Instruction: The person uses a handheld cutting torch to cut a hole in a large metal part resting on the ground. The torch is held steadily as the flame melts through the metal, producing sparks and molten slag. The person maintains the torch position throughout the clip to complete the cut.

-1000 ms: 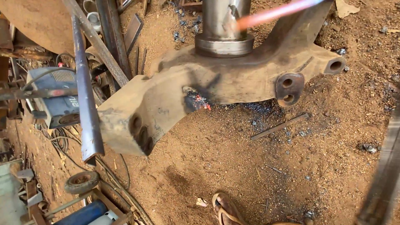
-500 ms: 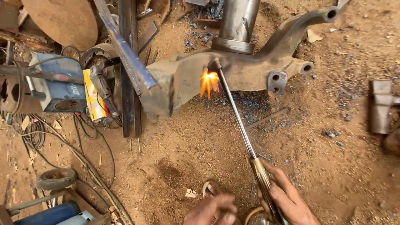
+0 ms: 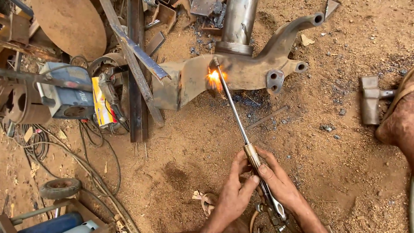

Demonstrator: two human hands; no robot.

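Head view: both hands [image 3: 258, 183] around cutting torch [image 3: 241, 129].

Both hands, left hand [image 3: 235, 190] and right hand [image 3: 278, 183], gripped a cutting torch [image 3: 241, 129]; its flame [image 3: 214, 79] touched the rusty steel casting [image 3: 241, 73] on dirt.

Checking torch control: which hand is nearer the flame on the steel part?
Right, slightly. The right hand grips the torch handle a little further up toward the flame; the left hand holds beside it, lower.
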